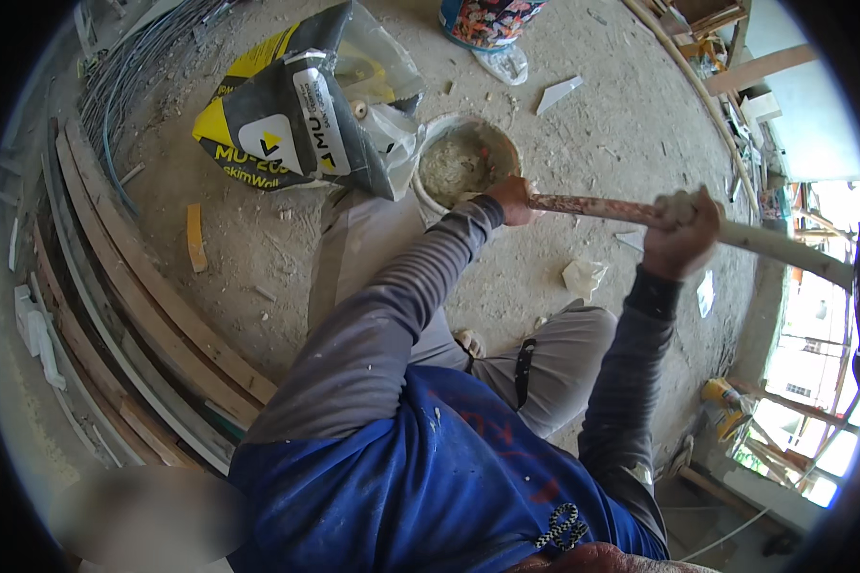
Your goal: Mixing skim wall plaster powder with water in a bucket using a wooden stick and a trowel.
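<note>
My left hand (514, 201) grips the stained lower part of a long wooden pole (595, 206), just beside the rim of a round bucket (519, 152). Farther up the same pole, my right hand (681, 235) is closed around it. The pole's lower end is hidden behind my left hand and forearm. Wet grey paste (450, 170) lies inside the bucket, with a small reddish spot in it. An opened black and yellow skim coat bag (294, 122) bearing print leans against the bucket's left side, its clear plastic liner showing at the mouth.
A printed pail (491, 21) stands beyond the bucket. Long timber boards (165, 294) and metal rods (140, 75) line the left. A yellow strip (196, 238), a white shard (560, 94) and crumpled paper (584, 278) lie on the dusty concrete floor (251, 243).
</note>
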Demonstrator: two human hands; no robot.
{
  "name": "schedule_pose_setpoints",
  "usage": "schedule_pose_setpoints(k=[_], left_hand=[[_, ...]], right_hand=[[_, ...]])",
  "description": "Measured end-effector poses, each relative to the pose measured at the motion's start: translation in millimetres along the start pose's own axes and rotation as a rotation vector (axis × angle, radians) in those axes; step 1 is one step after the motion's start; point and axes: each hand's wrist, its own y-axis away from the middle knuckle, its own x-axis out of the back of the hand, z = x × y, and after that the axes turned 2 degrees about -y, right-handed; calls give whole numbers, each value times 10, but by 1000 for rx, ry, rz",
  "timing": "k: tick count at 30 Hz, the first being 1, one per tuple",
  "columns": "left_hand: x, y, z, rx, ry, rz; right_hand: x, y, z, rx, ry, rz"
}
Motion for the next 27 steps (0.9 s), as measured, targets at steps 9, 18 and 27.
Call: schedule_pose_setpoints(k=[9,18,27], left_hand=[[80,7,-177,-38,41,364],[596,132,764,1,-13,175],[389,-22,113,28,-1,163]], right_hand=[[-18,479,70,269,35,-312],[199,-116,-773,59,-126,-207],[-138,244,-344,235,-59,-389]])
